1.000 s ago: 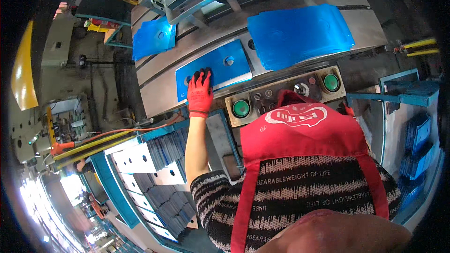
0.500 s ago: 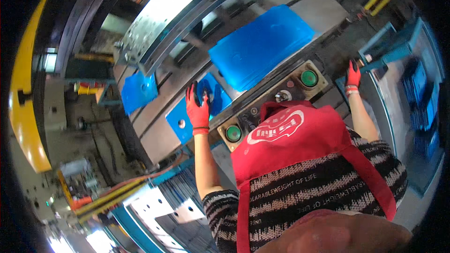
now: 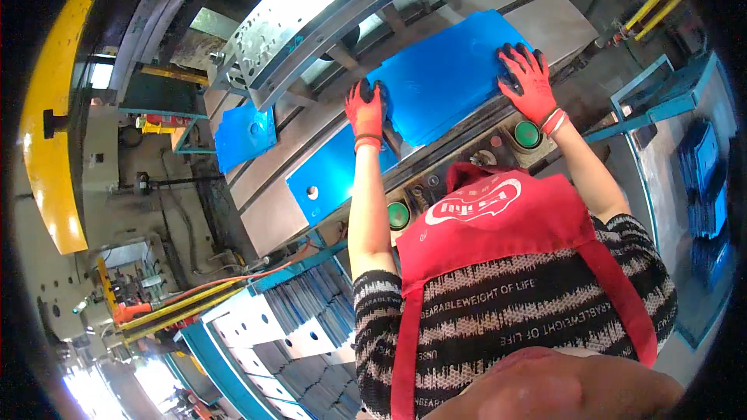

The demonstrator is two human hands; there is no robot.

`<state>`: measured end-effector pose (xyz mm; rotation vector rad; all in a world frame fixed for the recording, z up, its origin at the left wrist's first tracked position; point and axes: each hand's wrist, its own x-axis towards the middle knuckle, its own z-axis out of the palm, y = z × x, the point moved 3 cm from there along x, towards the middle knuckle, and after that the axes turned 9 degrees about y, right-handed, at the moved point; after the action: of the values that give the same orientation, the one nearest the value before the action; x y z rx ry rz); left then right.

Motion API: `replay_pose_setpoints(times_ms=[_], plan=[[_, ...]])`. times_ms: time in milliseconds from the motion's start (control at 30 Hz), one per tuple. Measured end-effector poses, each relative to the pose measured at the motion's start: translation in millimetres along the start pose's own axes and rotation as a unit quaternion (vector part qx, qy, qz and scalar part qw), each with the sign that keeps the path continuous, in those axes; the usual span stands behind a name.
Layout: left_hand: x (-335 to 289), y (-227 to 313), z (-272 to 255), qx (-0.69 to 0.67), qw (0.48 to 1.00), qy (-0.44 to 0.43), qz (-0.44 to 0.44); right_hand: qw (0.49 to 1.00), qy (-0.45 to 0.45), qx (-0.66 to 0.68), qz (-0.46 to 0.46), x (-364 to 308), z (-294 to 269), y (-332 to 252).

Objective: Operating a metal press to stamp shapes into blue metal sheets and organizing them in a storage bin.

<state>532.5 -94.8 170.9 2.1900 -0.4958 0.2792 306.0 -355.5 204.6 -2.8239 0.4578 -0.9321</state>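
Note:
A stack of large blue sheets lies on the slotted metal machine bed. At its left end rests my left hand, in a red glove with dark fingertips, thumb apart from the fingers. My right hand, gloved the same way, touches the right end with its fingers spread. Neither hand has lifted a sheet. Left of the stack, partly behind my left forearm, lies a blue plate with a round hole. Smaller blue pieces sit farther left on the bed.
Beyond the stack stands a metal die block full of holes. A control panel with a green button runs along the near edge. On the right, a blue-framed cart holds blue sheets; stacked plates fill a rack lower left.
My right hand has left the cart side and come over to the stack's right end. My left hand has moved from the holed plate rightward to the stack's left end.

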Motion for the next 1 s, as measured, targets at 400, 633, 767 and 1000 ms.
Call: replay_pose_setpoints(times_ms=[400, 633, 767, 1000], plan=[[3.1, -27.1, 6.4, -0.134, 0.984, 0.004, -0.119, 1.000, -0.029, 0.002, 0.002, -5.8, -1.5, 1.4], [-6.2, 70.7, -16.6, -0.368, 0.924, 0.053, -0.092, 0.999, -0.012, 0.038, 0.018, -9.2, -4.4, 12.7], [-19.4, 158.3, -51.7, -0.639, 0.754, -0.071, -0.134, 0.997, -0.034, 0.062, 0.027, -5.0, -8.7, 11.4], [-30.0, 140.6, -63.7, -0.487, 0.869, 0.020, -0.086, 0.824, 0.008, 0.528, 0.205, 10.3, -31.7, 26.0]])
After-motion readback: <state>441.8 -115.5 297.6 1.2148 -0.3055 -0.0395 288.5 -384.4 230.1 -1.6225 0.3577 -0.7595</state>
